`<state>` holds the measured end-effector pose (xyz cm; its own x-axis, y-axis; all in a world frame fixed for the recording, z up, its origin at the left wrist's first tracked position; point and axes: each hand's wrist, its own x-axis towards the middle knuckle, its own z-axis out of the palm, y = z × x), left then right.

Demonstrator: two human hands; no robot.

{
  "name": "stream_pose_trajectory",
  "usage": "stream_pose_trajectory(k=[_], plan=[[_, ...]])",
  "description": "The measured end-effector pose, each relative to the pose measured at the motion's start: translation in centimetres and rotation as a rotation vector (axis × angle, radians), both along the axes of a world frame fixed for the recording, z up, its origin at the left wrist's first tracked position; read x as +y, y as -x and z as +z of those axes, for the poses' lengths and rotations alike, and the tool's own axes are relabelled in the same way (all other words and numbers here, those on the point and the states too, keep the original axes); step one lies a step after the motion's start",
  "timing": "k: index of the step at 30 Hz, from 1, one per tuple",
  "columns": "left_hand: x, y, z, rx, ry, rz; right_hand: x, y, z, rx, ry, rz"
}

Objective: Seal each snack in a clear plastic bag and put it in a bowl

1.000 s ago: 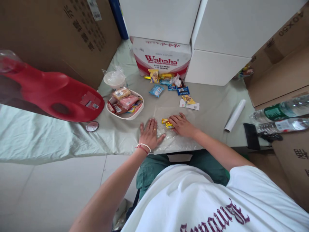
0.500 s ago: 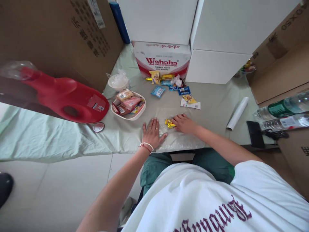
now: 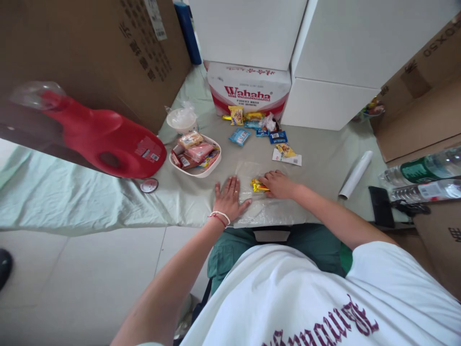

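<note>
My left hand (image 3: 229, 198) lies flat with its fingers stretched out, pressing on the left edge of a clear plastic bag (image 3: 248, 170). The bag is spread on the cloth-covered table in front of me. Over the bag, my right hand (image 3: 278, 184) has its fingers curled round the right end of a small yellow-wrapped snack (image 3: 258, 186). The snack's left part sticks out toward my left hand; its other end is hidden under the fingers. Beyond the bag lie a yellow packet (image 3: 285, 150) on a white slip and a light blue packet (image 3: 239, 136).
A white bowl of snack packets (image 3: 213, 166) stands left, near a paper cup (image 3: 181, 122) and a red jug (image 3: 115, 139). Several packets lie before the Wahaha carton (image 3: 248, 89). At right are a white roll (image 3: 356, 175), a black phone-like object (image 3: 381, 206) and bottles (image 3: 428, 166).
The whole view has shifted slightly. More of the yellow-wrapped snack shows beside my right fingers, and it lies a little straighter. My left hand stays flat in the same place on the bag.
</note>
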<state>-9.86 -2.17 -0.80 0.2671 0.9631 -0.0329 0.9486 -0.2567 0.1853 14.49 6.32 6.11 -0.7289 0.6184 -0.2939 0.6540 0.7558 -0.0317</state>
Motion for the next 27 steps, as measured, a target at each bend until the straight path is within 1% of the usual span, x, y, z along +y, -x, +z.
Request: stream_pose_trajectory(k=[5,10,13,17,20,22,25,27], plan=[[0.1,0.0,-0.1,-0.002,0.013,0.003,0.6,-1.2,-0.2,0.004,0.038,-0.033],[0.0,0.0,0.1,-0.014,0.015,0.0,1.2,-2.3,-0.2,0.006,0.065,-0.089],[0.0,0.0,0.2,-0.017,0.007,0.004,0.7,-2.4,-0.3,0.015,0.018,-0.086],[0.0,-0.1,0.1,-0.019,-0.005,0.008,-0.6,-1.8,-0.7,0.009,-0.049,-0.074],[0.0,0.0,0.0,-0.018,-0.003,0.007,-0.9,-1.4,-0.7,-0.03,-0.05,-0.1],[0.0,0.0,-0.1,-0.018,-0.003,0.001,-0.6,-1.6,-0.5,-0.053,-0.014,-0.105],[0.0,0.0,-0.1,-0.021,-0.004,0.001,0.5,-2.7,0.1,-0.088,0.051,-0.13],[0.0,0.0,0.0,-0.024,0.002,0.004,1.5,-3.8,0.8,-0.094,0.04,-0.183]])
